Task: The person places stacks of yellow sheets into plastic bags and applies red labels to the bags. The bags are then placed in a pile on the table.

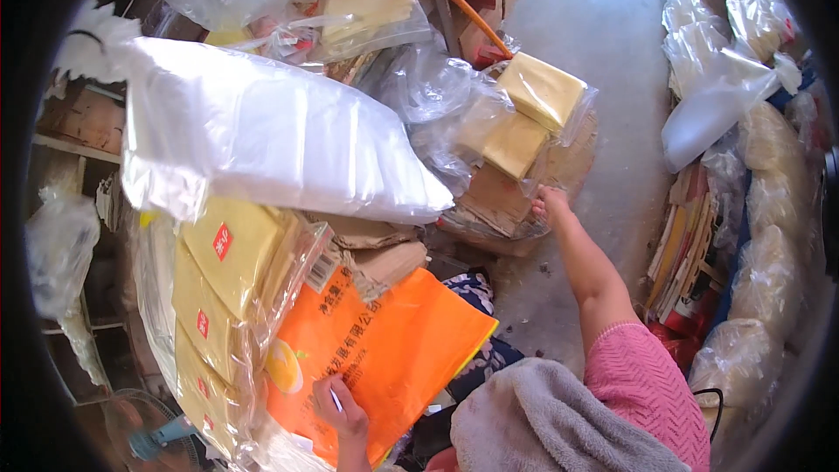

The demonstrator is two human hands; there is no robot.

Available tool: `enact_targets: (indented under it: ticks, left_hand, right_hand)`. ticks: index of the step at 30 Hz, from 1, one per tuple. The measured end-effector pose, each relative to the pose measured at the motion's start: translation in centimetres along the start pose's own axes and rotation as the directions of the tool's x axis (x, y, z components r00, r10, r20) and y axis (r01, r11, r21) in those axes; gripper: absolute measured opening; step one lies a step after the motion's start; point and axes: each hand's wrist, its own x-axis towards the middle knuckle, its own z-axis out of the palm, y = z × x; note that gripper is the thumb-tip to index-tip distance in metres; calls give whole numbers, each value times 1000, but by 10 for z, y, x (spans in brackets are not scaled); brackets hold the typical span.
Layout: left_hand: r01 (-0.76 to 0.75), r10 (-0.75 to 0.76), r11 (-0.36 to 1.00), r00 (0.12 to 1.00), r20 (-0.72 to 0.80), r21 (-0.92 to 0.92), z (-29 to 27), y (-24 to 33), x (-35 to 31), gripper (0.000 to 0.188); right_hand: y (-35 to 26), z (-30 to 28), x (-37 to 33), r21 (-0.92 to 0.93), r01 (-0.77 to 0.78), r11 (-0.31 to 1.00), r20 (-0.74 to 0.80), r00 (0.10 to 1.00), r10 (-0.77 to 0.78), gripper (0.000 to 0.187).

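Note:
My left hand (pixel 343 408) is closed around a small thin white stick (pixel 336 401). It rests over an orange printed sheet (pixel 411 332) with a fruit picture, spread across my lap. My right arm stretches forward. My right hand (pixel 551 204), fingers curled, is at the edge of a cardboard stack (pixel 494 201), just below two plastic-wrapped packs of yellowish paper: an upper pack (pixel 542 87) and a lower pack (pixel 507 147). Whether its fingers grip anything is too small to make out.
A large white plastic-wrapped bundle (pixel 271 127) lies across the left. Below it are stacked yellowish packs (pixel 210 297) with red labels. A fan (pixel 153 437) stands at lower left. Filled clear bags (pixel 769 271) line the right side. A grey cloth (pixel 542 415) lies nearest me.

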Motion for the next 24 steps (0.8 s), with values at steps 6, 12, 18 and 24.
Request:
enact_targets:
  ticks: [6, 12, 18, 24]
  left_hand:
    - [20, -16, 992, 1000, -26, 126, -11, -2, -3, 14]
    - [-57, 57, 998, 998, -3, 10, 4, 7, 7, 10]
    - [-74, 74, 997, 992, -106, 4, -13, 3, 4, 7]
    - [-135, 125, 989, 980, -153, -59, -16, -7, 3, 2]
  right_hand:
    - [-15, 73, 12, -121, 57, 991, -135, 988, -74, 20]
    - [-39, 22, 69, -533, 110, 839, -202, 946, -252, 10]
    - [-83, 85, -130, -144, 376, 915, 134, 924, -359, 12]
    - [-175, 71, -376, -121, 564, 817, 412, 777, -475, 14]
